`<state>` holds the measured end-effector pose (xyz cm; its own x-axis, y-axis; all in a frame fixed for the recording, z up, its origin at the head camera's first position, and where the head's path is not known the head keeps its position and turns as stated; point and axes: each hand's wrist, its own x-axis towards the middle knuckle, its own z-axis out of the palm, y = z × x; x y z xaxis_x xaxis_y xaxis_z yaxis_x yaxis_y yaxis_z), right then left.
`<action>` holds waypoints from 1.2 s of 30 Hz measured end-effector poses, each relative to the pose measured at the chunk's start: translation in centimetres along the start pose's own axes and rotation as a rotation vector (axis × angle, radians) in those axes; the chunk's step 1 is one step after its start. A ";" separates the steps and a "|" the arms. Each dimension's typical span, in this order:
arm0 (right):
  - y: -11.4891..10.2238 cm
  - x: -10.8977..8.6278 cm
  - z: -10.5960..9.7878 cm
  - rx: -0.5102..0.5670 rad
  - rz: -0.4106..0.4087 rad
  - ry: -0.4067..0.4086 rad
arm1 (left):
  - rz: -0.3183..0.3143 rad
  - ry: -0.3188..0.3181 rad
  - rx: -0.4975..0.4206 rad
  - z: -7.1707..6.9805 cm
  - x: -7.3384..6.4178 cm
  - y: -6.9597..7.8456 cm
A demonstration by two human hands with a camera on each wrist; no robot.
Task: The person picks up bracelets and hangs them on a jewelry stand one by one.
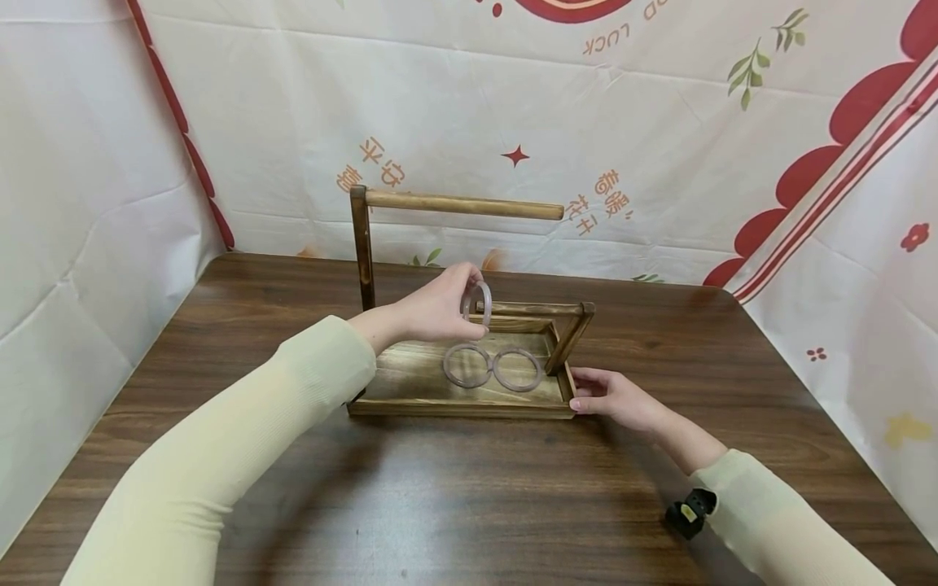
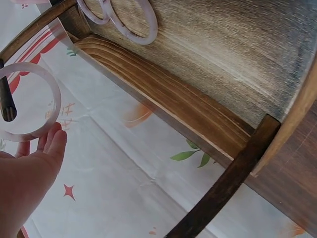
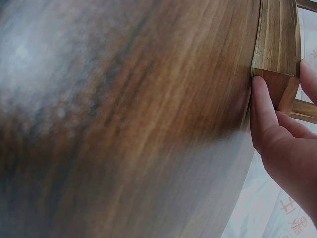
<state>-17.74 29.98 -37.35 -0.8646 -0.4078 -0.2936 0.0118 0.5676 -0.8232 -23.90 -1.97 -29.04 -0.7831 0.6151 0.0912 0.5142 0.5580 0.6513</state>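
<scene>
My left hand (image 1: 443,305) pinches a pale translucent bangle (image 1: 487,306) between thumb and fingertips, raised above the tray of a wooden display stand (image 1: 462,409). The bangle stands upright at the free end of the stand's lower rod (image 1: 538,309); in the left wrist view, a dark rod end (image 2: 8,106) shows through the ring. Two more bangles (image 1: 517,369) lie flat side by side in the tray. My right hand (image 1: 615,397) holds the tray's right end, its thumb at the front corner; in the right wrist view, fingers (image 3: 265,99) press against that end block.
A higher rod (image 1: 469,205) reaches rightward from the tall left post (image 1: 362,248), above my left hand. The short right post (image 1: 570,338) carries the lower rod. Behind the brown wood-grain table (image 1: 410,505) hangs a white printed cloth (image 1: 454,98).
</scene>
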 end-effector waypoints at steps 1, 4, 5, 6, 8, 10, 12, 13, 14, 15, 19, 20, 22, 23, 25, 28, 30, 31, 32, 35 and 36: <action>0.0 0.0 0.0 0.000 0.000 -0.001 | -0.002 -0.004 -0.002 0.0 0.0 0.1; -0.1 0.0 0.0 -0.002 0.003 0.000 | -0.001 -0.014 -0.007 0.0 0.2 0.3; -0.1 0.0 0.0 -0.005 0.003 0.000 | 0.000 -0.017 -0.007 0.0 0.2 0.4; -0.1 0.0 0.0 -0.007 0.003 0.001 | 0.000 -0.019 -0.010 0.1 0.3 0.5; -0.2 0.0 0.0 -0.010 0.004 0.003 | 0.004 -0.022 -0.010 0.0 0.4 0.6; -0.2 0.0 0.0 -0.015 0.006 0.006 | 0.007 -0.028 -0.010 0.0 0.5 0.8; -0.1 0.0 0.0 -0.021 0.008 0.005 | 0.009 -0.037 -0.016 0.1 0.6 1.0; -0.1 0.0 0.0 -0.025 0.008 0.006 | 0.010 -0.042 -0.016 0.1 0.6 1.1; 0.0 0.0 0.0 -0.026 0.009 0.007 | 0.012 -0.046 -0.014 0.1 0.7 1.2; 0.0 0.0 0.0 -0.029 0.008 0.009 | 0.010 -0.052 -0.009 0.1 0.7 1.3; 0.2 0.0 -0.1 -0.034 0.005 0.014 | 0.010 -0.062 0.027 0.1 1.0 1.5; 0.2 0.0 0.0 -0.034 0.006 0.015 | 0.013 -0.063 0.040 0.1 1.1 1.6; 0.2 0.0 0.0 -0.031 0.010 0.016 | 0.021 -0.064 0.065 0.2 1.2 1.7; 0.2 0.0 0.0 -0.029 0.013 0.016 | 0.023 -0.065 0.077 0.3 1.3 1.8; 0.2 0.0 0.0 -0.026 0.018 0.016 | 0.022 -0.069 0.090 0.4 1.5 2.0; 0.2 0.0 0.0 -0.030 0.020 0.016 | 0.016 -0.080 0.107 0.5 1.7 2.3; 0.2 0.0 0.0 -0.031 0.016 0.018 | 0.007 -0.090 0.108 0.6 1.9 2.6; 0.3 0.0 0.0 -0.031 0.014 0.019 | 0.005 -0.096 0.110 0.7 2.0 2.7; 0.2 0.0 0.0 -0.032 0.014 0.020 | 0.004 -0.103 0.109 0.7 2.1 2.8; 0.2 0.0 0.0 -0.030 0.009 0.022 | 0.001 -0.121 0.106 0.8 2.3 3.2; 0.2 0.1 0.0 -0.031 0.007 0.024 | 0.002 -0.125 0.107 0.8 2.3 3.3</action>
<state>-17.79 30.09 -37.53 -0.8762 -0.3867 -0.2876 0.0030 0.5923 -0.8057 -23.78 1.73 -27.32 -0.7360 0.6769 -0.0065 0.5550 0.6089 0.5668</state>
